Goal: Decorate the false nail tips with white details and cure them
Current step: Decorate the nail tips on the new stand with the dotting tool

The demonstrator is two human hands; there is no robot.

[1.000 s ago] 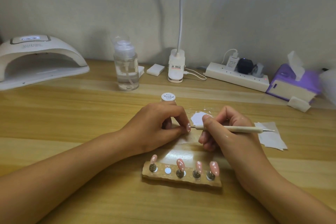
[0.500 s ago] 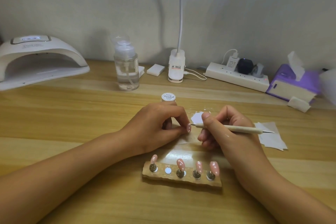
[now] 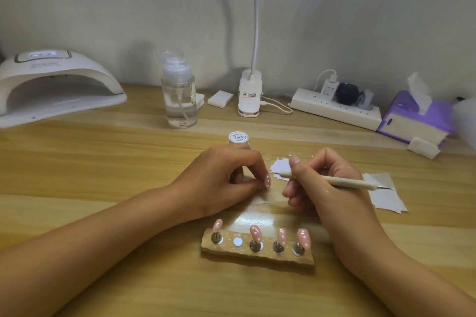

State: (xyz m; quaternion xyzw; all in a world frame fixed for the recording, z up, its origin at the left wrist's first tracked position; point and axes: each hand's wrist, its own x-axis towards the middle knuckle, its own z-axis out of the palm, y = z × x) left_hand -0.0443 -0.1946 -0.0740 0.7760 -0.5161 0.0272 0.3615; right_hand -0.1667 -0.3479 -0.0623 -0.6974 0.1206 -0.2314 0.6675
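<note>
Pink and glossy, pinched between thumb and forefinger of the left hand: one tip, low over the table, already with two white dots. Just right of it, a flat white smear of gel. Further right, the right hand, fingers curled around the tool as around a pen, working end toward the tip, contact not possible to tell. Probably the dotting step. For a good dot: keep both wrists down on the table, take only a little gel, touch straight down and lift at once, no dragging; turn the tip with the left fingers rather than twist the tool. Materials, again from the left: lamp, smooth white plastic, arched, mouth open toward the table; bottle, clear, round, with pump top; jar, small, with round white lid; holder, rough wooden block at the front, four more tips upright on metal pegs, almond-shaped, one white disc bare; tool shaft pale and matt, thin metal point at its back end; greyish paper squares under that point.
</note>
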